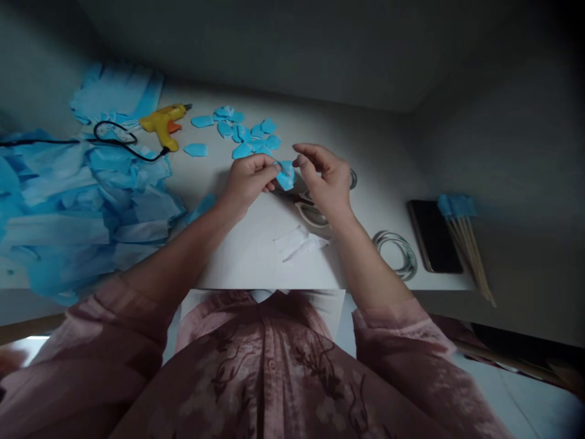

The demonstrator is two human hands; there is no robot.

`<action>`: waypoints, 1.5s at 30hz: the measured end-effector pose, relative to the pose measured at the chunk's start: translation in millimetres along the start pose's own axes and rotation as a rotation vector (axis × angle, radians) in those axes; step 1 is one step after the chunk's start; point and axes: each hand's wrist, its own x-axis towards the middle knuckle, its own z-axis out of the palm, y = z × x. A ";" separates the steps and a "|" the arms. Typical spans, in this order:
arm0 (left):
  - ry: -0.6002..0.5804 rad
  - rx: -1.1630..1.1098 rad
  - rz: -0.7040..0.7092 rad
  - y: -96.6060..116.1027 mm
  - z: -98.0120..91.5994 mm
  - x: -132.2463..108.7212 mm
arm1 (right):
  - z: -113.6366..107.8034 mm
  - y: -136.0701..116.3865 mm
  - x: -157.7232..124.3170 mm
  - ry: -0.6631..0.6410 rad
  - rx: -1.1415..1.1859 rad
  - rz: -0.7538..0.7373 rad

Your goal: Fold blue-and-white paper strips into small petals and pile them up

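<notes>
Between finger and thumb, my left hand [249, 180] pinches a small blue fabric piece [286, 175] with a whitish patch on it. My right hand [326, 180] hovers just right of that piece, thumb and forefinger apart, with nothing visible in it. Below the hands lies a pair of scissors [313, 214], its pale handle loop showing and the rest partly covered by my right hand. Several cut blue petal-shaped pieces [242, 133] are scattered on the white table [247, 250] beyond my left hand. White scraps [301, 242] rest nearer to me.
On the left spreads a pile of blue fabric sheets [82, 201], with a stack of face masks [116, 91] behind it. A yellow glue gun [162, 124] trails a black cord. To the right are a wire coil [395, 255], a phone [435, 236] and blue-tipped sticks [468, 244].
</notes>
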 end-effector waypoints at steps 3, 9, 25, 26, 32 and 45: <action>0.021 -0.008 0.007 -1.3 -0.8 0.5 | -2.9 3.1 1.6 0.006 0.007 0.008; 0.060 0.018 0.013 -0.4 0.4 1.0 | -4.0 -8.6 0.7 -0.037 -0.014 0.003; -0.011 0.021 0.032 -4.8 1.7 0.7 | 4.2 -8.5 -4.3 -0.013 -0.157 -0.055; -0.014 0.026 0.035 -4.5 1.6 0.5 | 4.1 -7.9 -4.5 -0.016 -0.155 -0.065; 0.006 0.067 0.017 -1.2 1.7 -0.4 | 2.1 -3.7 -5.5 -0.001 -0.250 -0.126; 0.017 0.058 0.022 -2.3 0.5 0.7 | 1.0 -5.2 -2.0 -0.025 -0.171 -0.091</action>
